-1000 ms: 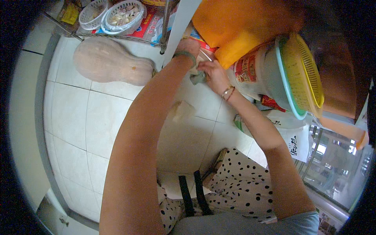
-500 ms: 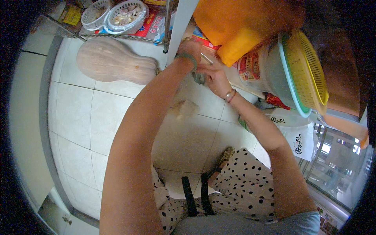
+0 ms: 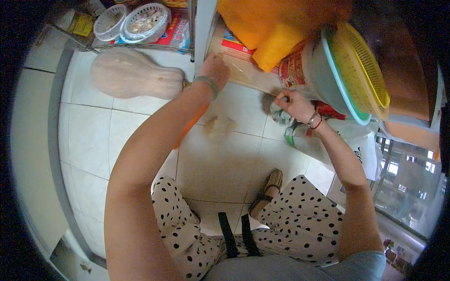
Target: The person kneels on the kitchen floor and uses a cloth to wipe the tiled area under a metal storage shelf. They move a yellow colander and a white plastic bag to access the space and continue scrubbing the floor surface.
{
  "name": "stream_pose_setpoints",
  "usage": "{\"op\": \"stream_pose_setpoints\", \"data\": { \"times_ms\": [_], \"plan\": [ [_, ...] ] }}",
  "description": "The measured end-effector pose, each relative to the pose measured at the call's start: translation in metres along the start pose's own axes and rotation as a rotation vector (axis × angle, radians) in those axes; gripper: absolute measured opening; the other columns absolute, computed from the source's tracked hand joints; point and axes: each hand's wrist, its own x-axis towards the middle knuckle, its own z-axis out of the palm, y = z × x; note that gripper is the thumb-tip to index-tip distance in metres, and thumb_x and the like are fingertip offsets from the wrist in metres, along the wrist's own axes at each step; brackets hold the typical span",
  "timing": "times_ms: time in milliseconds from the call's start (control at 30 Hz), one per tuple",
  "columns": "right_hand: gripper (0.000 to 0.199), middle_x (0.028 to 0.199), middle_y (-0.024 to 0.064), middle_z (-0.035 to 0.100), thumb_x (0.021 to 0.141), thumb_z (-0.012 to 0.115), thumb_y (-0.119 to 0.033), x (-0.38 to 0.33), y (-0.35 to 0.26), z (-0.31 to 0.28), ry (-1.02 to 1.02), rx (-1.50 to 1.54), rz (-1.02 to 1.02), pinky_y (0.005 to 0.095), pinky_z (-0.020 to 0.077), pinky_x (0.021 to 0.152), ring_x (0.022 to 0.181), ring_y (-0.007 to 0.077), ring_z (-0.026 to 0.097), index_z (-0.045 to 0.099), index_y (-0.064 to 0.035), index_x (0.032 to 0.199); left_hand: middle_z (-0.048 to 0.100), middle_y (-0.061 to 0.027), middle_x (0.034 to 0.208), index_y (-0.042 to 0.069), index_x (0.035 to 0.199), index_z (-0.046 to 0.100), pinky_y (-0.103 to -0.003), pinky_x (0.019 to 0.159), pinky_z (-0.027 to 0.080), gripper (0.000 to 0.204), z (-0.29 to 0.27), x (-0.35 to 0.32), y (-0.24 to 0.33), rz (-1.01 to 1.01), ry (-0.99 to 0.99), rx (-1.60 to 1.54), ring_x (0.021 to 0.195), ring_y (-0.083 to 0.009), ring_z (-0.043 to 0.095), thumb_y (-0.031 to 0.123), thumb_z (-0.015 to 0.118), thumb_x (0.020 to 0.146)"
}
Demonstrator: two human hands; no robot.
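My left hand [image 3: 215, 70] is closed at the edge of a low wooden shelf, its fingers curled around something I cannot make out. An orange strip [image 3: 191, 125] shows along the underside of my left forearm, blurred. Apart from it, my right hand [image 3: 295, 106] is closed on a crumpled grey-green cloth-like bundle [image 3: 280, 114] just above the floor. Whether that bundle is cloth or plastic is unclear. A large tan squash [image 3: 133, 72] lies on the tiles left of my left hand.
White baskets, one with garlic [image 3: 146, 21], stand on a wire rack at upper left. An orange cloth [image 3: 276, 28], a clear tub [image 3: 309, 70] and a yellow colander [image 3: 358, 70] crowd the shelf. A white plastic bag [image 3: 347, 140] lies right of my right hand.
My hands were close together by the shelf edge; now they are apart. The right hand has moved right and nearer with the grey-green bundle. The orange strip has come into sight.
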Motion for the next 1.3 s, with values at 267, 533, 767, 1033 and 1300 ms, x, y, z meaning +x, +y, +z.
{"op": "stream_pose_setpoints", "data": {
  "times_ms": [267,533,767,1033,1300],
  "plan": [
    [0.02,0.079,0.0153,0.062,0.086,0.054,-0.024,0.042,-0.066,0.018,0.401,-0.08,-0.1,0.0339,0.047,0.065,0.073,0.0258,0.061,0.055,-0.0047,0.094,0.044,-0.0096,0.123,0.008,0.11,0.052,-0.038,0.098,0.036,0.033,0.064,-0.023,0.009,-0.059,0.343,-0.2,0.118,-0.0277,0.039,0.012,0.048,0.077],
    [0.022,0.089,0.0003,0.063,0.089,0.052,-0.023,0.049,-0.046,0.029,-0.045,1.232,0.215,0.022,0.0463,0.07,0.078,0.0095,0.059,0.061,-0.0053,0.099,0.06,-0.0135,0.093,0.006,0.095,0.06,-0.037,0.074,0.047,0.028,0.034,-0.035,0.018,-0.088,0.531,-0.988,0.091,-0.0276,0.057,0.029,0.049,0.085],
    [0.019,0.085,-0.0022,0.062,0.086,0.058,-0.022,0.034,-0.042,0.016,-0.158,0.913,0.079,0.0202,0.0452,0.072,0.079,0.0056,0.056,0.06,-0.0068,0.096,0.062,-0.0125,0.088,0.004,0.098,0.06,-0.034,0.073,0.046,0.042,0.04,-0.037,0.034,-0.287,0.206,-1.505,0.081,-0.0246,0.059,0.043,0.05,0.084],
    [0.011,0.087,-0.0037,0.06,0.083,0.062,-0.017,0.021,-0.038,0.005,-0.252,1.116,0.244,0.0176,0.0433,0.066,0.077,0.0035,0.054,0.059,-0.0094,0.091,0.063,-0.0145,0.087,0.005,0.093,0.06,-0.035,0.072,0.048,0.029,0.076,-0.037,0.062,-0.416,0.404,-1.627,0.077,-0.0284,0.061,0.031,0.053,0.083],
    [0.028,0.089,-0.0023,0.061,0.079,0.067,-0.018,0.014,-0.059,-0.01,-0.179,0.852,0.02,0.0205,0.043,0.075,0.084,0.006,0.053,0.062,-0.003,0.102,0.054,-0.011,0.113,0.011,0.128,0.042,-0.029,0.08,0.047,0.045,0.013,-0.051,0.057,-0.072,0.375,-1.934,0.093,-0.02,0.057,0.031,0.047,0.088]
  ]
}}
